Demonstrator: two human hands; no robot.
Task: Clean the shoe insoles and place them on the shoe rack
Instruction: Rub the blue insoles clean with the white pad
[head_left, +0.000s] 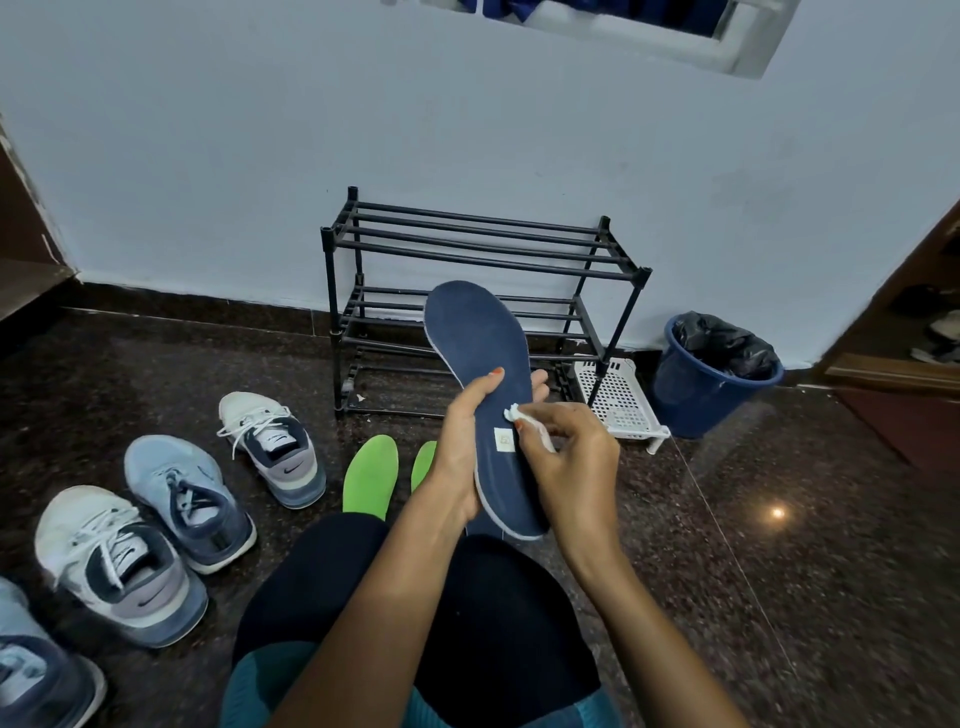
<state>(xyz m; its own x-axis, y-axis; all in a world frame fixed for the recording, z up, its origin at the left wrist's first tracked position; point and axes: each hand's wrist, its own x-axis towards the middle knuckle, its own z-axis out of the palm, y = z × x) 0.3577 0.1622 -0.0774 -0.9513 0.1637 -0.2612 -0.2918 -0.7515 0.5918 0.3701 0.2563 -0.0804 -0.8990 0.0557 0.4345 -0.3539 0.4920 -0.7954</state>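
Note:
My left hand (460, 441) grips a dark blue insole (480, 353) from its left edge and holds it upright, toe end up, in front of the black shoe rack (467, 244). My right hand (571, 462) pinches a small white wipe (524, 418) and presses it on the insole just above its pale label. Two green insoles (370, 475) lie on the floor below, the right one mostly hidden behind my left hand. All the rack's shelves are bare.
Several sneakers (270, 447) stand in a line on the dark stone floor at the left. A white plastic basket (621, 400) leans by the rack's right leg, next to a blue bin (706, 374) with a black liner. My knees fill the bottom centre.

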